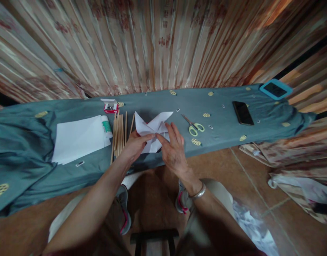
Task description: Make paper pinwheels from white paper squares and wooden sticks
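Observation:
A white paper pinwheel shape (153,125) with pointed flaps lies on the grey-blue cloth (222,117) in front of me. My left hand (136,145) pinches one flap near the paper's middle. My right hand (172,146) rests on the paper beside it, fingers pressed together on a fold at the centre. A bundle of wooden sticks (119,134) lies just left of my left hand.
White paper sheets (78,138) and a glue bottle (107,126) lie to the left, a small red box (110,106) behind them. Yellow-handled scissors (193,126), a black phone (242,113) and a blue-cased tablet (275,89) lie to the right. Curtains hang behind.

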Demonstrator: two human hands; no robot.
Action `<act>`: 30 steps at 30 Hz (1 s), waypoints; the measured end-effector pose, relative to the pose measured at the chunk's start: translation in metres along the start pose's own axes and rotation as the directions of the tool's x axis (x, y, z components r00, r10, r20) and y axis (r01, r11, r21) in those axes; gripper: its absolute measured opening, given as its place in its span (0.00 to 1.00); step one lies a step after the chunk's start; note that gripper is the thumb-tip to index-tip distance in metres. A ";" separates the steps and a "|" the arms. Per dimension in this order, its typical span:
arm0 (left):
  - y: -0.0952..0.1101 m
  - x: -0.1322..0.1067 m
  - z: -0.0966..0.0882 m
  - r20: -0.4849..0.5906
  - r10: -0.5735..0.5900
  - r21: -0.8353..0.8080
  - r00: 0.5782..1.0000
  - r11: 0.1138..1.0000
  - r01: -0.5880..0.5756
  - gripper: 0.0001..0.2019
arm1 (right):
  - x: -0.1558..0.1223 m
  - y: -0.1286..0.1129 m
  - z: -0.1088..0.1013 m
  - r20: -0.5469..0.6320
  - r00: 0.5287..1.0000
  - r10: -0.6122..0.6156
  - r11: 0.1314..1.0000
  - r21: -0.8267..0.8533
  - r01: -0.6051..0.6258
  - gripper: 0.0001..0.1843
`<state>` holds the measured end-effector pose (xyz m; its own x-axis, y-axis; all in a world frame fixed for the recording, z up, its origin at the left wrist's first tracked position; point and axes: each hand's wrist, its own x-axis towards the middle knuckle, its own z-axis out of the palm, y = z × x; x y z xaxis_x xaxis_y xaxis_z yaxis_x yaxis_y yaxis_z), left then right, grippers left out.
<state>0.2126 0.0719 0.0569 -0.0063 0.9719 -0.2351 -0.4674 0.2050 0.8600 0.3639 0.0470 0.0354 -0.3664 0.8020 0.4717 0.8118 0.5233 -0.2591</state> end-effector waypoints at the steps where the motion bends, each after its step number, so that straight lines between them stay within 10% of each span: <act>1: -0.001 -0.001 0.000 -0.005 0.002 -0.003 1.000 1.000 -0.002 0.17 | 0.000 0.000 -0.001 -0.004 1.000 -0.007 1.000 -0.003 0.007 0.24; 30: 0.011 -0.016 0.002 -0.023 -0.095 -0.021 0.995 0.995 0.094 0.17 | -0.009 -0.016 -0.028 -0.037 0.991 -0.127 0.989 -0.080 0.124 0.26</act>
<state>0.2094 0.0590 0.0705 0.0175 0.9453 -0.3258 -0.4847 0.2930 0.8241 0.3672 0.0239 0.0591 -0.4493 0.7178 0.5320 0.7940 0.5938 -0.1306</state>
